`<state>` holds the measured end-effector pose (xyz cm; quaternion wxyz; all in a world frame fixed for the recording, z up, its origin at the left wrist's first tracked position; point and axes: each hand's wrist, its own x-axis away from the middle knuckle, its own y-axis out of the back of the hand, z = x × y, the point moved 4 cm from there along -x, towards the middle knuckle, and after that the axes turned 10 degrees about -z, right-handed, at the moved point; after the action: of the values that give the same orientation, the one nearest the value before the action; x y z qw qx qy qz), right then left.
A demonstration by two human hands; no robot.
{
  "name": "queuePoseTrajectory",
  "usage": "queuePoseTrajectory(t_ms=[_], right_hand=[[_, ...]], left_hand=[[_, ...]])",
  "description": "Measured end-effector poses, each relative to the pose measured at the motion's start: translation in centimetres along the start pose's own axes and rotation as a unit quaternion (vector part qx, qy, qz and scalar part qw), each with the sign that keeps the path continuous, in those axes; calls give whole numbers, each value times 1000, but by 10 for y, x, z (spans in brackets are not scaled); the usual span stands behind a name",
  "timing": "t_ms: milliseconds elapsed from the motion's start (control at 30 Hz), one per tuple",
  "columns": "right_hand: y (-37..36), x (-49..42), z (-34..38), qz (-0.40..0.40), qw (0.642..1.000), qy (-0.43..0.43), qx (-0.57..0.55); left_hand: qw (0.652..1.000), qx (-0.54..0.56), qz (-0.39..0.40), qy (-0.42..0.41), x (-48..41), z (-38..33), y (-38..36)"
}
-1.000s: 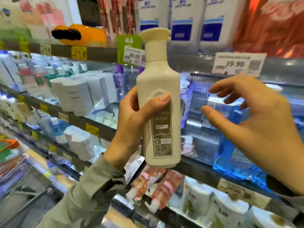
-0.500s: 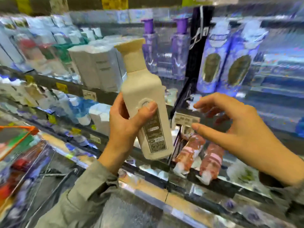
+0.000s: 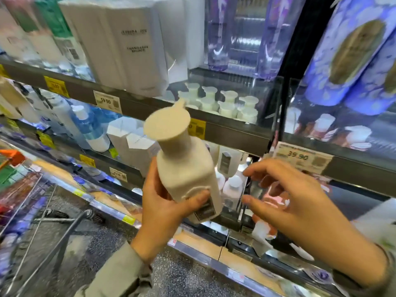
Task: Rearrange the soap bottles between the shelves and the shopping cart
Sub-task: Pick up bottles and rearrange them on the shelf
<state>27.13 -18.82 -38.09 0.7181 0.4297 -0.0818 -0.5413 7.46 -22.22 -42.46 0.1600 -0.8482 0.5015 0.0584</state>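
Left hand, just right of the cart, is wrapped round the lower body of a cream bottle, thumb across the front by the label. Bottle's in mid-air, tilted, in front of the shelves, so it's on neither shelf nor cart. Right hand hovers beside it, fingers spread & loose, holding nothing, not touching. Progress, imo: mid-transfer w/ this one. Cart has stuff in it but too blurred to ID. Shelves look well stocked, so prob. plenty left.
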Motion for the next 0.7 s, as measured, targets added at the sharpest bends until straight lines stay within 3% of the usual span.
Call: queuePoseTrajectory(t_ms=[267,700], right_hand=[[-90,-11,-47,36,998,-42,18],[-165,-15,-88,62,997,-52,-9]], left_hand=[[1000,-1,-11,20,-19,90,23],[999,-38,13,-35,-67,172,36]])
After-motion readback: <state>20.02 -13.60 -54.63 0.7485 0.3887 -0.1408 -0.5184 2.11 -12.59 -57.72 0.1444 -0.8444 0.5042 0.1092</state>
